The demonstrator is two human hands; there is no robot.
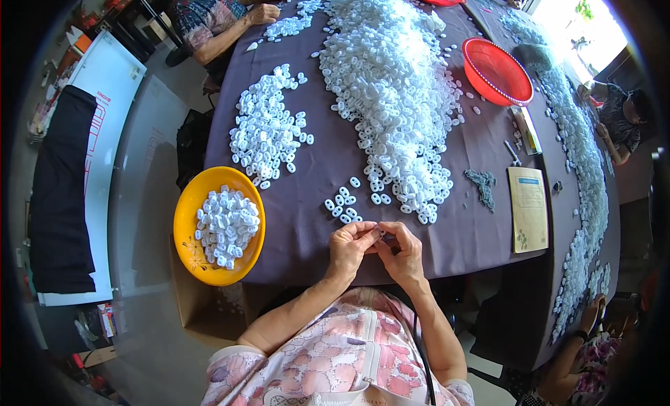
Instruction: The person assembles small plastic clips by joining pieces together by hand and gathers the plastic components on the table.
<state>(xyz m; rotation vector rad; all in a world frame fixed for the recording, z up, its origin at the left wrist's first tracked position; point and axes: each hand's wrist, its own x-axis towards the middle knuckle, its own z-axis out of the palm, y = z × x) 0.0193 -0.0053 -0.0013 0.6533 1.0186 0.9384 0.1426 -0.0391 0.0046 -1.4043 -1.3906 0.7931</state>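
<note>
Close to the table's near edge, my left hand [347,248] and my right hand [403,252] meet fingertip to fingertip. Both pinch a small white plastic piece [381,233], mostly covered by the fingers. Just beyond my left hand lies a little group of white oval pieces with two dark holes each [343,204]. A long heap of the same kind of pieces [391,92] runs away from me down the middle of the table. On the left is a smaller pile [267,127], and an orange-yellow bowl [183,228] holds more of them at the corner.
A dark cloth [293,245] covers the table. To the right are a red plastic basket [488,92], a brown booklet or envelope [528,224], a grey-green tangle [481,187] and a narrow box [527,130]. An open carton [202,301] stands below the bowl. Other people sit around the tables.
</note>
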